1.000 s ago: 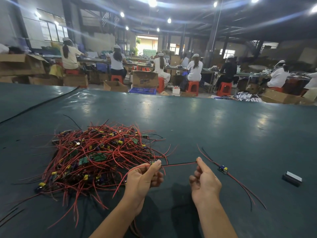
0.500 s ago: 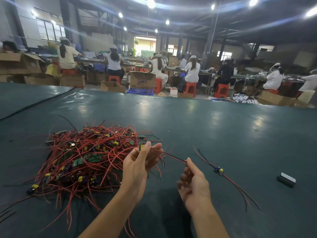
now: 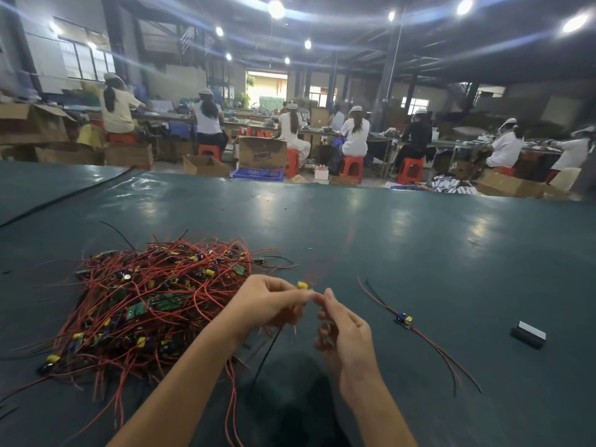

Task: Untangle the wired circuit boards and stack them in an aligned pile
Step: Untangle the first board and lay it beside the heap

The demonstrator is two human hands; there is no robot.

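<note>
A tangled heap of small green circuit boards with red and black wires (image 3: 151,304) lies on the dark green table (image 3: 387,240), left of centre. My left hand (image 3: 267,304) pinches one wired board with a yellow capacitor (image 3: 302,285), lifted just right of the heap; its wires hang down, blurred. My right hand (image 3: 342,330) is close beside it, fingertips at the same board's wires, fingers curled. A single separated board (image 3: 403,320) lies alone to the right, its red and black wires stretched out along the table.
A small dark block with a pale top (image 3: 529,333) sits at the far right. Beyond the table's far edge, several seated people work at benches among cardboard boxes (image 3: 262,152) and red stools.
My left hand has lifted a wired board out of the heap's right edge. My right hand has slid up along its wire until both hands meet.
</note>
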